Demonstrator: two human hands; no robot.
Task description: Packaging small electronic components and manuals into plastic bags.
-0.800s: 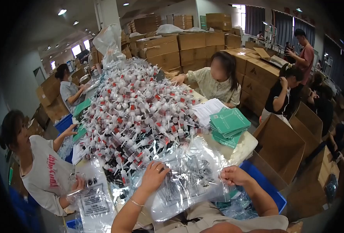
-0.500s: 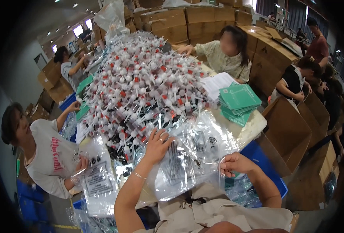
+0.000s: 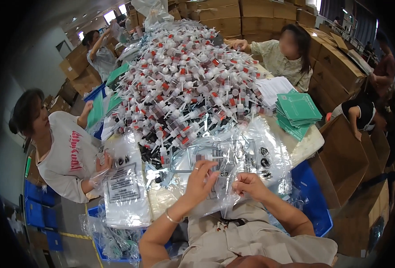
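Observation:
A clear plastic bag (image 3: 226, 192) with dark print hangs between my hands at the table's near edge. My right hand (image 3: 249, 186) pinches the bag's edge, fingers closed. Over the bag's left part, my left hand (image 3: 200, 179) has its fingers curved and apart. Just beyond its fingertips is a small bottle with a white nozzle (image 3: 205, 157); whether it lies inside the plastic I cannot tell. Under and beyond my hands spreads a stack of flat printed clear bags (image 3: 273, 156). A thin grey bent rod (image 3: 173, 163) lies beside my left hand.
A large heap of small nozzle bottles (image 3: 184, 85) covers the table. Green booklets (image 3: 298, 109) are stacked right. Another bag stack (image 3: 126, 201) lies left, by a co-worker (image 3: 66, 152) holding a green booklet (image 3: 97, 107). Blue bins (image 3: 311, 183) and cardboard boxes (image 3: 345, 156) surround the table.
My right hand has moved inward, close to my left, bringing the bag's edge along. My left hand has drawn back from the heap. The left co-worker has lifted a green booklet.

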